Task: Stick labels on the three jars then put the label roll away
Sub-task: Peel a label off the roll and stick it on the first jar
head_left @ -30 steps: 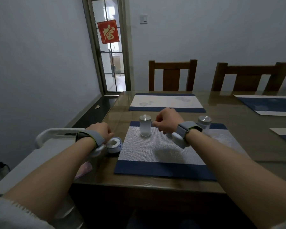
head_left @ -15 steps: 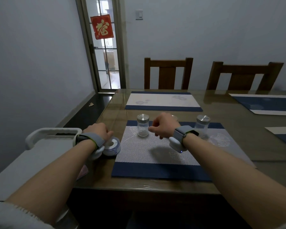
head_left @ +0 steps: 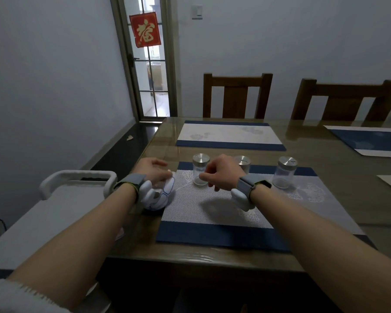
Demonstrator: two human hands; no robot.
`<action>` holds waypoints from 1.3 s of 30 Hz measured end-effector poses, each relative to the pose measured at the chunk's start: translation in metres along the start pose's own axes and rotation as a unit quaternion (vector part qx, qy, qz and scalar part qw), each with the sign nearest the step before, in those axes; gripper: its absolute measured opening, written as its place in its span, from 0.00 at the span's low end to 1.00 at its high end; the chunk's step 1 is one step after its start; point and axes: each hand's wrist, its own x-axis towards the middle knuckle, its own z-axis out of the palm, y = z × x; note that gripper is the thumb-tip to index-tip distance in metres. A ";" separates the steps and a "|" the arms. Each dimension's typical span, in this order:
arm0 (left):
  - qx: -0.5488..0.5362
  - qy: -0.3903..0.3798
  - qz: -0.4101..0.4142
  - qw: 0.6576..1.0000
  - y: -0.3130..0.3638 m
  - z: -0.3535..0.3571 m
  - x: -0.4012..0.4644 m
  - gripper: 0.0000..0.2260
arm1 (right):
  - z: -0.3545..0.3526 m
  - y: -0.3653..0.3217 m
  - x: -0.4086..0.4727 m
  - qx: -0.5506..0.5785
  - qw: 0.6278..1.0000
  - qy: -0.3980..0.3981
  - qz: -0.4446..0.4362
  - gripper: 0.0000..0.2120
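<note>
Label roll (head_left: 165, 195) now tilted up under left hand (head_left: 152, 171), beside placemat (head_left: 212, 213).

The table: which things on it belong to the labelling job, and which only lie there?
For the job: label roll under the left hand; three lidded jars.
Just there: far placemat; right placemats; two chairs.

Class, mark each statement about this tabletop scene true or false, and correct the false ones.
1. Three jars stand on the placemat. True: left jar, middle jar, right jar.
2. The jars are open. False: all have metal lids.
3. The left hand is at the label roll. True.
4. The right hand grips the right jar. False: it is near the left jar.
5. The roll lies right of the jars. False: left.
</note>
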 end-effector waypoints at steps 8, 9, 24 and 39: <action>-0.074 -0.054 -0.007 0.996 0.002 0.002 -0.005 0.20 | 0.020 -0.020 0.004 0.059 0.996 0.016 -0.071 0.09; -0.076 -0.053 -0.012 0.996 0.002 0.001 -0.004 0.20 | 0.023 -0.022 0.005 0.070 0.995 0.021 -0.073 0.10; -0.139 -0.068 -0.115 0.981 0.011 -0.012 -0.008 0.08 | 0.053 -0.035 0.015 0.132 0.986 0.073 -0.066 0.13; -0.122 -0.111 -0.169 0.972 0.006 -0.013 -0.002 0.04 | 0.061 -0.028 0.018 0.089 0.984 0.118 -0.102 0.09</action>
